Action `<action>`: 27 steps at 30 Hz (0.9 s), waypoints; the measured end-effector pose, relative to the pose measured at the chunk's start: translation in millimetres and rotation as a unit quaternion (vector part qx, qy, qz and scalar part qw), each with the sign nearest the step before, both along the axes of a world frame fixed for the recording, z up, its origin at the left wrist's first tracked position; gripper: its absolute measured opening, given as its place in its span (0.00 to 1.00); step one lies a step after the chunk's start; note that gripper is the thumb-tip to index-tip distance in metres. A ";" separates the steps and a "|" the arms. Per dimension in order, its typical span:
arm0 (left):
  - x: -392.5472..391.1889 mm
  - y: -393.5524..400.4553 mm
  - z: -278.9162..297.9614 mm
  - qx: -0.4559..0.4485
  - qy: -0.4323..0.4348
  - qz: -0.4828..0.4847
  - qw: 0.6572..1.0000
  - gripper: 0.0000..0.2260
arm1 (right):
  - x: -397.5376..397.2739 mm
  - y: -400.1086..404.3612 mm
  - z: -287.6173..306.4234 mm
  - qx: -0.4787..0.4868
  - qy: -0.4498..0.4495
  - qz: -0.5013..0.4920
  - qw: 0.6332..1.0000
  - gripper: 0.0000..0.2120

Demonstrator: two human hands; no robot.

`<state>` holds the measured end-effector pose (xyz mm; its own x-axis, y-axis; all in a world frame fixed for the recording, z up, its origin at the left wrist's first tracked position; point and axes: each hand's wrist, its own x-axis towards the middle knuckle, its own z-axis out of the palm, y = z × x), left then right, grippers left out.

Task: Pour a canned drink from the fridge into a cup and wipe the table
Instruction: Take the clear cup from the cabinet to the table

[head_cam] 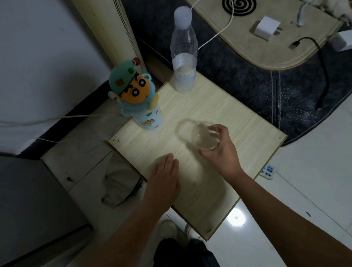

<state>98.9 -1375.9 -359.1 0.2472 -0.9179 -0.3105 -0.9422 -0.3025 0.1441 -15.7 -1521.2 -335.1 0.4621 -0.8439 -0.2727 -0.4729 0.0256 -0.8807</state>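
A clear glass cup (201,136) stands near the middle of a small pale wooden table (242,130). My right hand (220,149) is wrapped around the cup's near right side, thumb and fingers on its wall. My left hand (163,181) hovers flat over the table's near left part, fingers together and holding nothing. No can is in view. The grey top of a fridge (25,202) shows at the lower left.
A cartoon-character bottle (140,100) stands at the table's left edge. A clear plastic water bottle (184,51) stands at the far corner. A crumpled cloth (116,185) lies on the floor left of the table. A power strip (268,171), cables and chargers lie to the right.
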 end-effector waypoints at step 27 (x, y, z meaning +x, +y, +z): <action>-55.6 -16.3 263.1 0.014 0.649 0.342 0.680 0.17 | -83.8 105.7 253.0 -0.107 -0.033 -0.086 0.990 0.31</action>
